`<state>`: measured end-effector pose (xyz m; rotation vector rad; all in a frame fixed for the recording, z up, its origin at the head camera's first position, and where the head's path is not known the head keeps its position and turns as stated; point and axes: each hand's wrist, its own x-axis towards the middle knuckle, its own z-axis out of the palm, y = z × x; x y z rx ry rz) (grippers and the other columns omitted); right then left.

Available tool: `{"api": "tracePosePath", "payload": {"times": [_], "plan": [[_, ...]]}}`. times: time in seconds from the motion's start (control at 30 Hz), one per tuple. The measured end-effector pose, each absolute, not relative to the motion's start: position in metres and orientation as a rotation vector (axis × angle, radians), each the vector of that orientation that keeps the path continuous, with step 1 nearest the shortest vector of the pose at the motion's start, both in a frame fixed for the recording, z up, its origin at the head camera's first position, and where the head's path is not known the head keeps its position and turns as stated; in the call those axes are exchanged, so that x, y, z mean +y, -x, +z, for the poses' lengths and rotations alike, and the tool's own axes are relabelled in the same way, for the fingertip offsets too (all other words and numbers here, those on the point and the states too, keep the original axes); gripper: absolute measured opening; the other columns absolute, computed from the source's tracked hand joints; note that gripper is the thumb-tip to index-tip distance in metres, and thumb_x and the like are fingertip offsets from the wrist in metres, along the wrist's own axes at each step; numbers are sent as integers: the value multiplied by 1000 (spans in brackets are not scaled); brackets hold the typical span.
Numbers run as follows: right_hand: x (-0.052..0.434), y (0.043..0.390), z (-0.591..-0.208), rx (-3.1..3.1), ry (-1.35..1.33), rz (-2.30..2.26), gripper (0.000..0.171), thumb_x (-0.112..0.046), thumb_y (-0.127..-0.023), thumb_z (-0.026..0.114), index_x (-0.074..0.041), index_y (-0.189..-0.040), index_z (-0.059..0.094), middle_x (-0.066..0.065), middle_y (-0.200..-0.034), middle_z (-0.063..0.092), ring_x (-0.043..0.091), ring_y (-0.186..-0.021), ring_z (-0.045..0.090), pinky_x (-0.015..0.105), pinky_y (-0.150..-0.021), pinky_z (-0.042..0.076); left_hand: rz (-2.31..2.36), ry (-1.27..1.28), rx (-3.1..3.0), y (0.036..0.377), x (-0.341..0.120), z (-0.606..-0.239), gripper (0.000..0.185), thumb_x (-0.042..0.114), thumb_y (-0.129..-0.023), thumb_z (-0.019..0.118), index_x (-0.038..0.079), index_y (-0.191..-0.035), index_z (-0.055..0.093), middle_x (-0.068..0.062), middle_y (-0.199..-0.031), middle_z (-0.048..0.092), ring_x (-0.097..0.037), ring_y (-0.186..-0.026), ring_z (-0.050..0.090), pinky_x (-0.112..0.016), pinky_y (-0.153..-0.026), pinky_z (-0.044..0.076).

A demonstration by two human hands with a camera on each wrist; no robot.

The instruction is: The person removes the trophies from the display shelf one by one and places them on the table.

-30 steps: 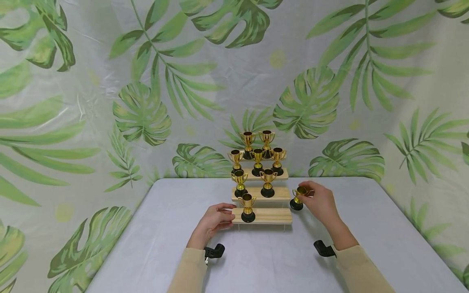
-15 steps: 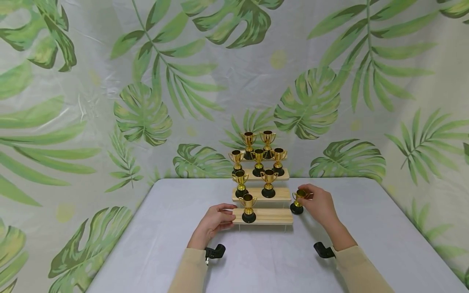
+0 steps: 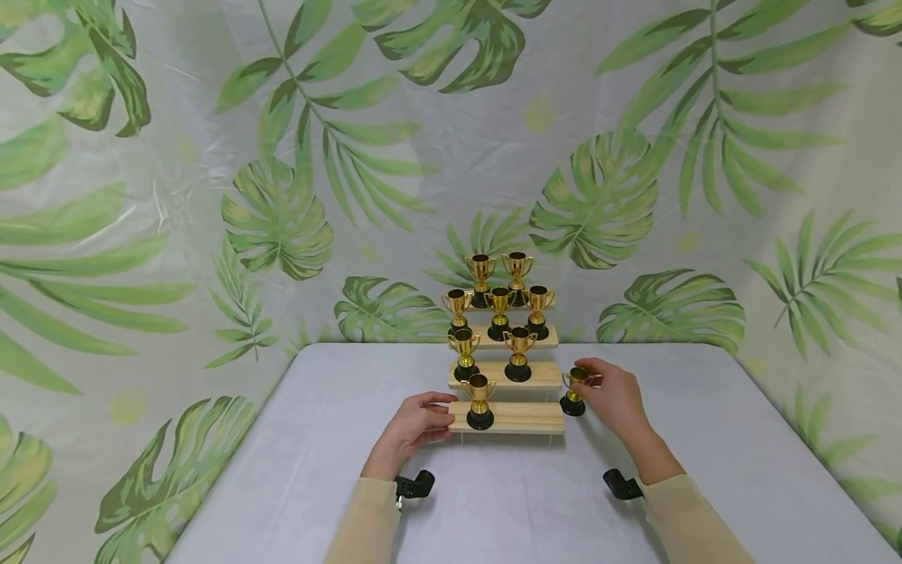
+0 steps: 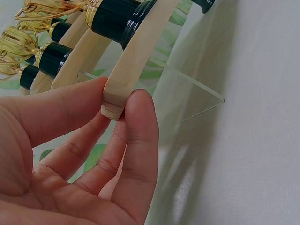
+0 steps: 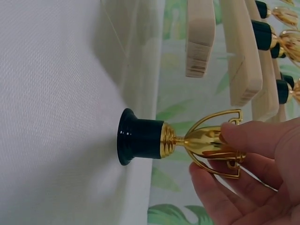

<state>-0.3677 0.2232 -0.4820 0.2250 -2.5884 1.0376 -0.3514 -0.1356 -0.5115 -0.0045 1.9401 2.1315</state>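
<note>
– Left hand (image 3: 412,429)?
– Pinching the end of the tiered pale wooden stand's (image 3: 507,417) lowest step.
– Right hand (image 3: 615,395)?
– Gripping a small gold plastic trophy cup (image 3: 574,389), standing on the white table (image 3: 296,470) beside the stand.

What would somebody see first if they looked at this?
Probably the wooden stepped stand in the middle of the white table, with shiny gold trophies on it. The right hand pinches one more trophy standing on the table just right of the stand, while the left hand holds the lowest step's left end.
</note>
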Motion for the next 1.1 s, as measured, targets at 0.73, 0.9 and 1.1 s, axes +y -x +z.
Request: {"api": "tracePosePath", "payload": {"times": [0.73,0.9,1.1], "plan": [[226,372,-484,-2664,-180,1014,47,-20,-91,74,-8,-135,61,17,-116,68,33,-99,67,46,-72,56,2129,13,1948,350,-135,-511,43,-2,-86,74,-2,-128,64,-11,-100,62,-18,-76,65,-35,-72,60],[226,369,-479,-2675,-174,1001,51,-24,-90,75,-8,-137,59,18,-118,67,37,-104,65,52,-78,55,2128,7,1951,350,-136,-511,44,-2,-86,74,-2,-129,64,-10,-99,62,-18,-76,65,-33,-71,60],[228,366,-473,-2655,-195,986,51,-26,-90,76,-8,-135,60,17,-116,68,37,-104,65,54,-79,54,2132,-4,1944,350,-136,-513,44,-2,-86,74,-3,-129,63,-11,-99,63,-19,-77,65,-31,-69,59]]}}
